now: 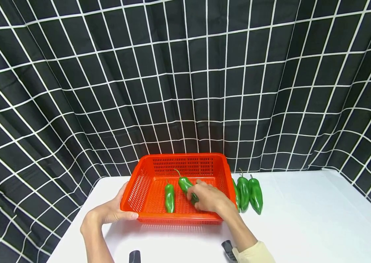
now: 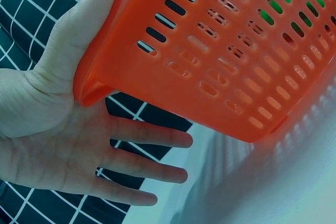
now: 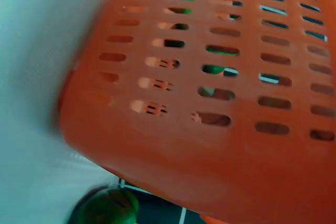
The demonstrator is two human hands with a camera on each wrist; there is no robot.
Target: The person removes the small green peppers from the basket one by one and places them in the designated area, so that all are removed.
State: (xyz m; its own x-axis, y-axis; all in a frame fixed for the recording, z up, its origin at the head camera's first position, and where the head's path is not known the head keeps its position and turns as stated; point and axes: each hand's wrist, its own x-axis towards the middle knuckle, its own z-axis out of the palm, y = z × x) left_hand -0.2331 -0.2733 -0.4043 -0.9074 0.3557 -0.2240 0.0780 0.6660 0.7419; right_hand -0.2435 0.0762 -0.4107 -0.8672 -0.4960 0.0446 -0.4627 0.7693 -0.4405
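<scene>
Closest to the head camera: pale yellow sleeve [image 1: 255, 253] on the right forearm, with a dark device [image 1: 228, 250] alongside; near the left forearm, a dark object [image 1: 135, 256] cut by the lower edge of view. Between the hands: red-orange slotted basket [image 1: 185, 216] on a white surface [image 1: 307, 219]. Hands well apart from each other. Left hand [image 1: 109, 211] at the near left corner of the basket, thumb along the near side; in the left wrist view, three fingers straight and spread below the rim. Right hand [image 1: 207, 196] over the near part of the basket, fingers curled round the lower end of a gripped pepper [image 1: 184, 183], green, stem toward the far wall. Lifted or resting on the basket floor: impossible to tell. Just left of the right hand, inside the basket: second pepper [image 1: 169, 198], stem also away from the hands. Outside the basket, to the right of the right hand: three more peppers [image 1: 243, 194] side by side, the leftmost partly hidden. Beyond both hands: black curtain [image 1: 198, 84] with white grid.
</scene>
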